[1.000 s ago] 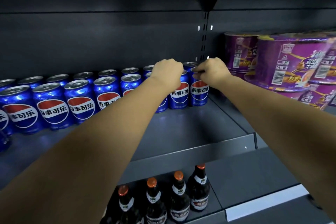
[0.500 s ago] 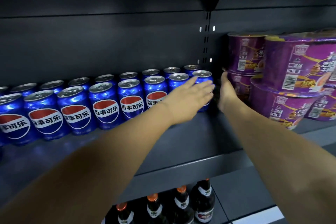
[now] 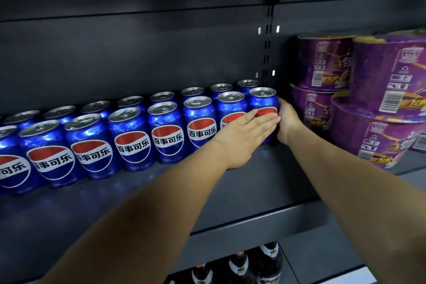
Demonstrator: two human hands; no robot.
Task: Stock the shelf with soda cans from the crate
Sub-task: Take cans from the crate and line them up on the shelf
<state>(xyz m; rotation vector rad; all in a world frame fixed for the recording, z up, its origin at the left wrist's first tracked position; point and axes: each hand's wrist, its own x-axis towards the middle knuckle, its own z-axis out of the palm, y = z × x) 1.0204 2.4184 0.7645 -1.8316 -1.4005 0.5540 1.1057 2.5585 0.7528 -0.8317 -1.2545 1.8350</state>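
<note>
Head view: a second ago we gripped the can tops. Now our left hand (image 3: 244, 136) presses flat-fingered on the end can (image 3: 262, 101), which stands on the shelf (image 3: 230, 191). Our right hand (image 3: 287, 120) braces its side, fingers hidden, so we cannot tell its grip. The can looks placed; we are squaring the row.

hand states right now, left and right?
Left hand: open, flat fingers on the front of the end can.
Right hand: against that can's right side; fingers hidden behind it, grip cannot be told.

A dark grey metal back panel (image 3: 138, 53) with a slotted upright (image 3: 267, 53) stands behind, stacked purple bowls (image 3: 380, 99) at right, brown bottles (image 3: 269, 265) below in dim light.
</note>
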